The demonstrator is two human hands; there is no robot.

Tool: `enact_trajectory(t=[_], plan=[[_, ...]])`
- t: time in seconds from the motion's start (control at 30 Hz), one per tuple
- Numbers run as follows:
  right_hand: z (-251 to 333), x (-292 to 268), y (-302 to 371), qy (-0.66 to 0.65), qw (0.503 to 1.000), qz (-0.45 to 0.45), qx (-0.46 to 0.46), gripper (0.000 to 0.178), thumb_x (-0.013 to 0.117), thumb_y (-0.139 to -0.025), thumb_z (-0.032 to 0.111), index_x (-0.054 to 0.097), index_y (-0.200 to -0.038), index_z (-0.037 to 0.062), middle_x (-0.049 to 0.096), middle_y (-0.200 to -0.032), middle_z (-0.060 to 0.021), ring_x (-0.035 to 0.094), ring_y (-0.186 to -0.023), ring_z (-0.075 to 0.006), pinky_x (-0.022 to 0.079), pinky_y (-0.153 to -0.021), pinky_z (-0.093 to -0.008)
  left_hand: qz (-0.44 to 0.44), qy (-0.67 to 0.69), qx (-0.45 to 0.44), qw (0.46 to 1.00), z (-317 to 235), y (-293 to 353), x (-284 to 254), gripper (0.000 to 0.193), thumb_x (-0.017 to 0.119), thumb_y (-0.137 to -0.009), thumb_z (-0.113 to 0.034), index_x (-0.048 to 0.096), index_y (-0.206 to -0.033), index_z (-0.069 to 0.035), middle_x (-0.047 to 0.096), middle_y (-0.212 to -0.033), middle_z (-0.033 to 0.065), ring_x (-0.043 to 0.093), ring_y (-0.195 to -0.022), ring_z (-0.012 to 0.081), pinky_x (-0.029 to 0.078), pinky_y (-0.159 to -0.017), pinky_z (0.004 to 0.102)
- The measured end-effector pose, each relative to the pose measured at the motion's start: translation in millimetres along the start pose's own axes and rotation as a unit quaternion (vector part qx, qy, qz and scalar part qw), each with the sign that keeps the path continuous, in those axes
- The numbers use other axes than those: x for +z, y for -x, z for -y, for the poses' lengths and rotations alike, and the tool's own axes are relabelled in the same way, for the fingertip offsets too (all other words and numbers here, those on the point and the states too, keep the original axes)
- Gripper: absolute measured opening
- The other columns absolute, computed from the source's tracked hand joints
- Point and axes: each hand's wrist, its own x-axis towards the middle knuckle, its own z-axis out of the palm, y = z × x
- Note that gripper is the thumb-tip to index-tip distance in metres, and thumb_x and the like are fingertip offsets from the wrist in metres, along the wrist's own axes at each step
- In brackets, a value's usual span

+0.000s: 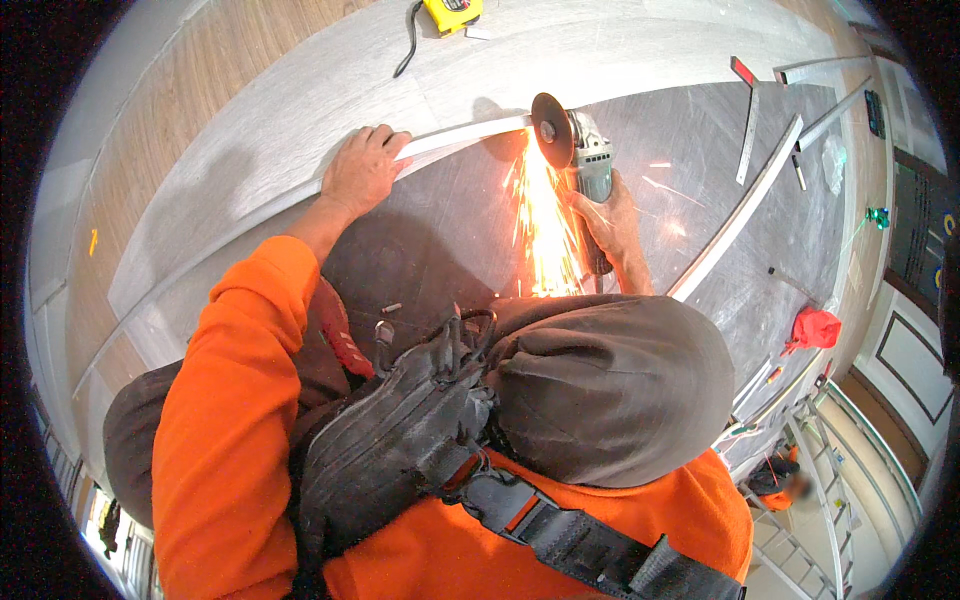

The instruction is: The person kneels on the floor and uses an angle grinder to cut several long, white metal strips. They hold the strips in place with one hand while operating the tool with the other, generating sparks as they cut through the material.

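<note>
One angle grinder (585, 160), one yellow tape measure (452, 12), one red cloth (815, 328), two bare hands, and roughly four loose metal strips (740, 215) on the sheet.
</note>
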Motion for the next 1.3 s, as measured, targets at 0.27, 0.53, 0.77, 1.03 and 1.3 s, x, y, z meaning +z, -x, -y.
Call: enact_trajectory(t=[0.27,0.53,0.77,1.03,1.3], plan=[[14.2,-1.6,0.5,-0.016,0.999,0.007,0.037,0.069,0.084,-0.075,0.033,0.059,-0.128,-0.0044,0.071,-0.115,-0.0242,0.070,-0.106,-0.0346,0.053,-0.093,-0.0432,-0.010,0.009,0.009,1.000,2.0,0.6,0.6,0.033,0.061,-0.100,-0.032,0.059,-0.126,-0.012,0.060,-0.112,0.0083,0.058,-0.108,0.0282,0.050,-0.095,0.0426],[11.5,-0.3,1.1,-0.030,0.999,0.003,0.032,0.070,0.084,-0.075,0.033,0.059,-0.128,-0.0047,0.071,-0.117,-0.0257,0.070,-0.109,-0.0371,0.053,-0.095,-0.0439,0.003,0.004,0.003,1.000,1.1,-1.1,0.0,0.035,0.060,-0.100,-0.033,0.058,-0.128,-0.012,0.060,-0.114,0.0094,0.059,-0.108,0.0291,0.050,-0.096,0.0427],[16.1,-2.3,-0.5,-0.026,0.998,0.021,0.052,0.071,0.084,-0.075,0.032,0.058,-0.131,-0.0032,0.071,-0.118,-0.0256,0.070,-0.110,-0.0369,0.053,-0.096,-0.0437,0.009,-0.001,0.002,1.000,0.5,-0.3,-0.8,0.035,0.060,-0.101,-0.033,0.059,-0.128,-0.011,0.060,-0.114,0.0094,0.059,-0.109,0.0285,0.050,-0.096,0.0426],[13.9,-2.4,-1.9,-0.005,0.999,0.017,0.041,0.073,0.085,-0.076,0.033,0.057,-0.133,-0.0029,0.070,-0.119,-0.0258,0.070,-0.110,-0.0362,0.053,-0.097,-0.0435,0.002,-0.003,0.004,1.000,0.2,-0.9,-3.0,0.035,0.061,-0.100,-0.033,0.059,-0.127,-0.011,0.060,-0.112,0.0090,0.059,-0.108,0.0277,0.050,-0.096,0.0421],[23.6,0.8,-0.2,-0.001,0.999,-0.001,0.043,0.064,0.084,-0.075,0.028,0.060,-0.126,-0.0040,0.071,-0.114,-0.0249,0.071,-0.106,-0.0370,0.054,-0.093,-0.0453,-0.014,0.005,0.004,1.000,1.8,-1.6,-0.9,0.035,0.063,-0.098,-0.033,0.059,-0.126,-0.011,0.060,-0.111,0.0091,0.059,-0.106,0.0283,0.050,-0.095,0.0420]])
